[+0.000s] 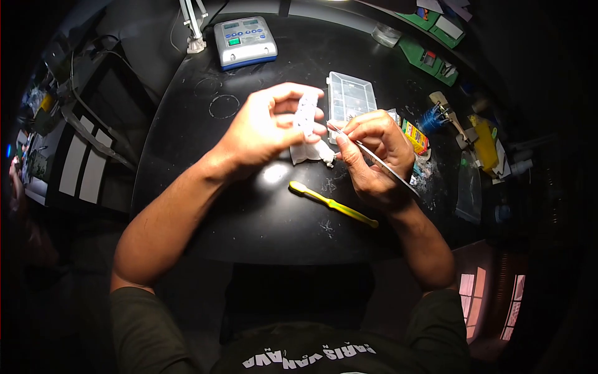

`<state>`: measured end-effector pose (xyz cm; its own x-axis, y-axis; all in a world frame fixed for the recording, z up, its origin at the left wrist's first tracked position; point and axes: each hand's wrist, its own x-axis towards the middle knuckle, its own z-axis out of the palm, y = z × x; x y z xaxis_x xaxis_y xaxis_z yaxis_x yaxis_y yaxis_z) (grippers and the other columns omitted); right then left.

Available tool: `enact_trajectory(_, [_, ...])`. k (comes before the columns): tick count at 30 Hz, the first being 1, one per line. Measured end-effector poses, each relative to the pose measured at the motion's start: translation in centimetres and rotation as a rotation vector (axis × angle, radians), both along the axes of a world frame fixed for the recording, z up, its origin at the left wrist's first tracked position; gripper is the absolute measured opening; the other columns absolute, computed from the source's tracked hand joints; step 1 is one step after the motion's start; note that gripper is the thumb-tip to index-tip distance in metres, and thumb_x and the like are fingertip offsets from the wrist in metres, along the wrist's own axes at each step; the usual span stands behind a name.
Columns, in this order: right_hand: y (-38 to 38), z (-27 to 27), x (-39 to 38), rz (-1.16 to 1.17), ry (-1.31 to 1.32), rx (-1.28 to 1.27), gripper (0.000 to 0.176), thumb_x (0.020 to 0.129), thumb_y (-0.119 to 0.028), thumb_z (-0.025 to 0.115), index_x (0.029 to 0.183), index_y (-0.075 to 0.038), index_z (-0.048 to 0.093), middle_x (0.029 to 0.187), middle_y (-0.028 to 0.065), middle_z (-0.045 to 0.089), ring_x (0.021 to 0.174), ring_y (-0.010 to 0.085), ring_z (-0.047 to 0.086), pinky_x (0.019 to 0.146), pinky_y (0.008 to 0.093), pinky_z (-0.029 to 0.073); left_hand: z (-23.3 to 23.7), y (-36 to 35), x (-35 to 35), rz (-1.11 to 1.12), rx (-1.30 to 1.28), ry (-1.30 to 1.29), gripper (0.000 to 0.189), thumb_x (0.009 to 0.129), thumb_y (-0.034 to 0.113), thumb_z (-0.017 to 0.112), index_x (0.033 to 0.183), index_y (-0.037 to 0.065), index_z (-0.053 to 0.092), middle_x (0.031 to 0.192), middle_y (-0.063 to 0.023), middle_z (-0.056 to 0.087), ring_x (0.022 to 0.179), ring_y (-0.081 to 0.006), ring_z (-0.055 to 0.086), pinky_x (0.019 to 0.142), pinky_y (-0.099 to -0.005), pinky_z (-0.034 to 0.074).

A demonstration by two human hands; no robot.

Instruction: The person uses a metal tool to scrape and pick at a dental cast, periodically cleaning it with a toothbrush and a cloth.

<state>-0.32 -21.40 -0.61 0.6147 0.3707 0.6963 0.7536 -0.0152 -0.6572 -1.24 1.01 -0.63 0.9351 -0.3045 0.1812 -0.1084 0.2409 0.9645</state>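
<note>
My left hand is closed round a small white piece, held upright between thumb and fingers; glare hides its detail. To its right, my right hand pinches a thin metal tool, whose fine tip points up and left toward the white piece without visibly touching it. Below the left fingers a crumpled white cloth or tissue lies on the black table. Nearer the front, a yellow toothbrush-like tool lies slantwise. A clear compartment box stands open behind the hands.
A grey control unit stands at the back left beside a white lamp arm. On the right are a yellow-red box, a blue spool, a brush and a plastic bag. A clear jar stands at the back.
</note>
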Motion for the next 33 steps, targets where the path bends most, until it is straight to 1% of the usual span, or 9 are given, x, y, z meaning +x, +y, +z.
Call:
enact_trajectory(1, [-0.1,-0.1,0.1,-0.008,0.002,-0.020,0.013,0.088,0.011,0.072,0.095,0.003,0.063,0.095,0.0135,0.067,0.083,0.0193,0.073,0.079,0.0325,0.066,-0.2,0.2,0.3,0.066,-0.040,0.047,0.054,0.088,-0.005,0.070,0.141,-0.004,0.054,0.120,-0.0149,0.065,0.111,-0.0226,0.071,0.102,-0.0358,0.060])
enact_trajectory(5, [-0.2,-0.3,0.4,-0.082,-0.016,-0.217,0.010,0.084,0.006,0.074,0.088,0.002,0.066,0.086,0.0120,0.069,0.073,0.0182,0.072,0.063,0.0285,0.061,-1.5,2.4,2.3,0.302,0.088,0.068,0.040,0.084,0.002,0.062,0.123,0.001,0.065,0.095,-0.0043,0.066,0.080,-0.0113,0.064,0.070,-0.0277,0.053])
enact_trajectory(8, [-0.1,-0.6,0.4,-0.106,-0.005,-0.323,0.008,0.081,0.001,0.075,0.083,0.000,0.067,0.081,0.0107,0.068,0.069,0.0190,0.070,0.059,0.0301,0.055,0.9,2.2,1.0,0.331,0.824,-0.078,0.030,0.077,0.005,0.066,0.106,0.002,0.072,0.080,-0.0033,0.067,0.072,-0.0126,0.064,0.066,-0.0280,0.052])
enact_trajectory(10, [0.0,-0.7,0.4,-0.093,-0.009,-0.369,0.008,0.080,0.000,0.075,0.083,0.000,0.067,0.080,0.0111,0.068,0.068,0.0205,0.069,0.059,0.0322,0.054,0.2,2.0,0.7,0.314,0.906,-0.245,0.017,0.072,0.008,0.071,0.086,0.000,0.075,0.068,-0.0094,0.067,0.066,-0.0147,0.065,0.066,-0.0304,0.052])
enact_trajectory(15, [0.1,-0.8,0.5,-0.018,-0.015,-0.471,0.007,0.080,-0.001,0.075,0.084,-0.002,0.068,0.081,0.0111,0.066,0.073,0.0258,0.069,0.061,0.0352,0.054,1.3,1.3,0.2,0.172,1.052,-0.203,0.021,0.071,0.009,0.083,0.091,0.002,0.081,0.077,-0.0149,0.074,0.068,-0.0176,0.070,0.067,-0.0319,0.054])
enact_trajectory(20, [0.3,-1.2,0.7,-0.005,-0.026,-0.488,0.011,0.080,-0.003,0.079,0.084,-0.003,0.069,0.081,0.0112,0.068,0.073,0.0263,0.071,0.063,0.0357,0.056,-0.8,1.3,0.4,0.155,0.915,-0.314,0.026,0.074,0.006,0.084,0.100,0.003,0.082,0.092,-0.0197,0.078,0.080,-0.0226,0.077,0.076,-0.0327,0.059])
enact_trajectory(24, [0.1,-1.5,0.9,0.012,-0.058,-0.437,0.016,0.078,-0.006,0.082,0.082,-0.002,0.066,0.080,0.0134,0.069,0.075,0.0327,0.071,0.067,0.0398,0.055,-0.8,0.5,0.4,0.127,0.934,-0.386,0.015,0.076,0.005,0.084,0.091,0.006,0.083,0.082,-0.0136,0.078,0.067,-0.0186,0.070,0.064,-0.0318,0.053])
enact_trajectory(26, [-0.2,-1.2,1.2,0.036,-0.154,-0.445,0.014,0.082,-0.004,0.083,0.084,-0.001,0.069,0.078,0.0112,0.070,0.070,0.0236,0.070,0.062,0.0347,0.055,-0.7,0.3,0.2,0.111,0.914,-0.370,0.014,0.077,0.003,0.083,0.091,0.005,0.083,0.076,-0.0113,0.076,0.061,-0.0143,0.063,0.060,-0.0304,0.049])
enact_trajectory(33, [-0.4,-2.0,1.7,0.148,0.128,-0.307,0.014,0.080,-0.007,0.081,0.083,0.000,0.069,0.080,0.0133,0.072,0.074,0.0266,0.072,0.067,0.0363,0.055,-0.9,0.4,0.2,0.129,0.852,-0.458,0.016,0.076,0.004,0.086,0.092,0.003,0.081,0.068,-0.0066,0.070,0.059,-0.0069,0.057,0.056,-0.0273,0.045])
